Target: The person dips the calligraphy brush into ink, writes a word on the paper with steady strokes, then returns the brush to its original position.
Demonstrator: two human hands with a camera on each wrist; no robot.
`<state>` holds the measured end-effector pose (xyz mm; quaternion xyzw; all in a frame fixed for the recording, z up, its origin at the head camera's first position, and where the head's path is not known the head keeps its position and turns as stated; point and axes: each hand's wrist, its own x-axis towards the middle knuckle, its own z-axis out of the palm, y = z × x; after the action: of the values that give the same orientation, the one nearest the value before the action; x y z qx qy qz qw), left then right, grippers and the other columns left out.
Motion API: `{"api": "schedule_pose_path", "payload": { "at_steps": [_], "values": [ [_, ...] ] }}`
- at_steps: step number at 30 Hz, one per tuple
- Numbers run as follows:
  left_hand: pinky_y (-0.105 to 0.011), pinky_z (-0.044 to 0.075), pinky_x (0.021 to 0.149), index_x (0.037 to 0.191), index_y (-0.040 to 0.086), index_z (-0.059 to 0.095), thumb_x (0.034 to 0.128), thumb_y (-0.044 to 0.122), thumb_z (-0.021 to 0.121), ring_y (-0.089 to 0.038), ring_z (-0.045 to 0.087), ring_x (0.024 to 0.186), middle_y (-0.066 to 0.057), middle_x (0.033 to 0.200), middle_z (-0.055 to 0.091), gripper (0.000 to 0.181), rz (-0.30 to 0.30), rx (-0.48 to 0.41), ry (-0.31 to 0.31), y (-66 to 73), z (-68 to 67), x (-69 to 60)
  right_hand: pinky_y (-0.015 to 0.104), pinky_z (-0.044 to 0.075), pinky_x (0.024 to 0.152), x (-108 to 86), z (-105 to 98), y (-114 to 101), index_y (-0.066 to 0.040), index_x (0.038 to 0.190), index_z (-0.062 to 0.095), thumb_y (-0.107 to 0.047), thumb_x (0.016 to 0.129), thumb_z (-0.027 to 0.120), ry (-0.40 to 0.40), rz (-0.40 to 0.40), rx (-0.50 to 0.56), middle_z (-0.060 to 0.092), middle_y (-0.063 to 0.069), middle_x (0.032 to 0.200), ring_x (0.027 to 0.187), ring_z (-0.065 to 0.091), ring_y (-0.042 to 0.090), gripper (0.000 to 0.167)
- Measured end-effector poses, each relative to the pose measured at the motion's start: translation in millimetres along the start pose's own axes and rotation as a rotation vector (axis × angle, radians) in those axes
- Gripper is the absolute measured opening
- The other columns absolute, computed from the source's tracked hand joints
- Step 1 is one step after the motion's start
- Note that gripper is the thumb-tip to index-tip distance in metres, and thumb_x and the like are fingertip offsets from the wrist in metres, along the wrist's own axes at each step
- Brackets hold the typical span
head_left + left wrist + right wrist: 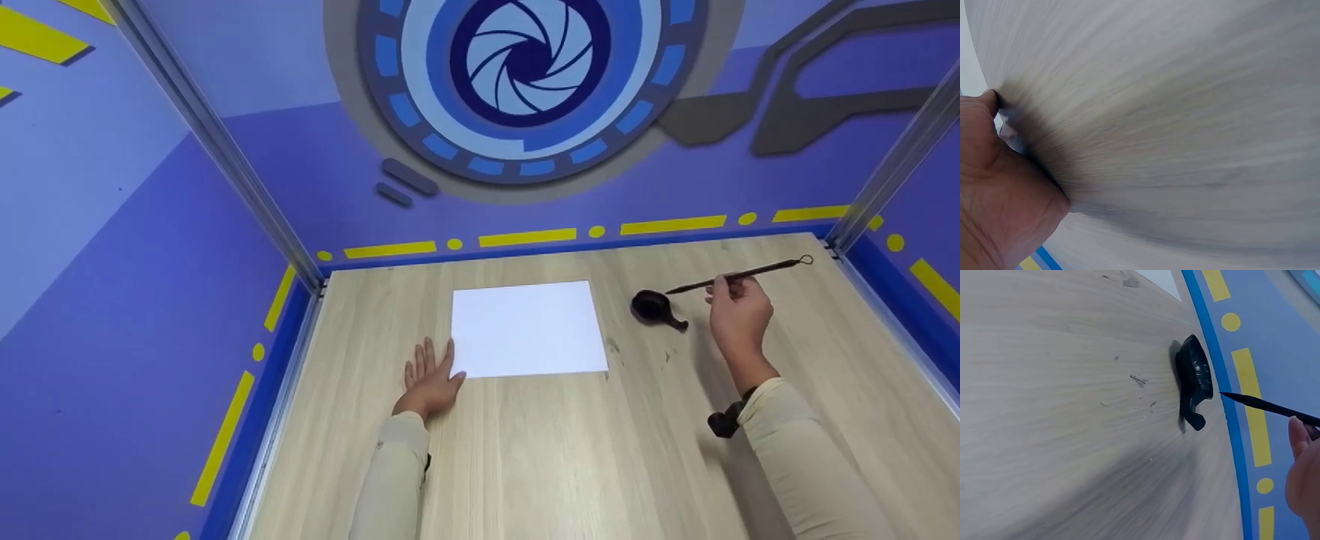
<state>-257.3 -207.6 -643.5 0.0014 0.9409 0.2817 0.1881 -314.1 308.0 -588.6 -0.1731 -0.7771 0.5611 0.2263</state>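
Observation:
A calligraphy brush (761,271) with a hanging loop at its end is pinched in my right hand (739,311). Its dark tip points left, close to a small black ink dish (651,306) with a short curved handle. In the right wrist view the tip of the brush (1249,401) shows apart from the dish (1193,371). My left hand (433,381) lies with fingers spread at the lower left corner of a white sheet of paper (529,328). The thumb touches the paper's edge. In the left wrist view only part of the left hand (1005,191) shows, against the tabletop.
The wooden table (540,457) carries dark smudges (667,356) between the paper and my right arm. Printed blue and purple walls (465,217) close off the back and both sides, with metal posts (217,150) at the corners.

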Motion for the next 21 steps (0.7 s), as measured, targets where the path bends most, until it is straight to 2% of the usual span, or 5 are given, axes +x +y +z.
{"api": "schedule_pose_path", "payload": {
  "at_steps": [3,8,13,21],
  "values": [
    [-0.063,-0.018,0.132,0.174,0.022,0.008,0.1135,0.042,0.042,-0.041,-0.027,0.166,-0.019,0.178,-0.024,0.072,0.000,-0.004,-0.008,-1.9,1.4,1.1,0.010,0.058,0.075,-0.6,0.6,3.0,-0.001,0.118,0.069,-0.034,0.109,0.059,-0.033,0.010,-0.016,0.074,-0.004,0.098,0.082,0.072,-0.003,0.036],
    [-0.061,-0.019,0.133,0.174,0.026,0.004,0.1131,0.046,0.039,-0.038,-0.029,0.165,-0.017,0.178,-0.027,0.073,-0.005,0.027,-0.003,-9.3,7.4,6.6,0.010,0.057,0.071,-0.2,-2.3,5.1,-0.001,0.119,0.069,-0.033,0.109,0.058,-0.033,0.016,-0.032,0.075,-0.006,0.094,0.079,0.072,-0.005,0.035],
    [-0.061,-0.018,0.133,0.174,0.026,0.003,0.1130,0.048,0.039,-0.038,-0.030,0.165,-0.015,0.178,-0.028,0.073,-0.017,0.052,0.005,-15.1,11.2,13.5,0.014,0.061,0.078,0.8,-4.4,3.9,-0.001,0.119,0.068,-0.033,0.109,0.058,-0.025,0.013,0.010,0.076,-0.001,0.098,0.081,0.074,-0.003,0.035],
    [-0.060,-0.019,0.133,0.174,0.026,0.003,0.1135,0.047,0.038,-0.038,-0.030,0.165,-0.015,0.178,-0.028,0.073,-0.009,0.036,-0.010,-7.4,6.4,8.6,0.013,0.061,0.078,1.4,-3.5,3.7,-0.003,0.118,0.068,-0.032,0.109,0.058,-0.044,0.012,-0.013,0.077,0.004,0.104,0.084,0.075,-0.001,0.031]
  ]
}}
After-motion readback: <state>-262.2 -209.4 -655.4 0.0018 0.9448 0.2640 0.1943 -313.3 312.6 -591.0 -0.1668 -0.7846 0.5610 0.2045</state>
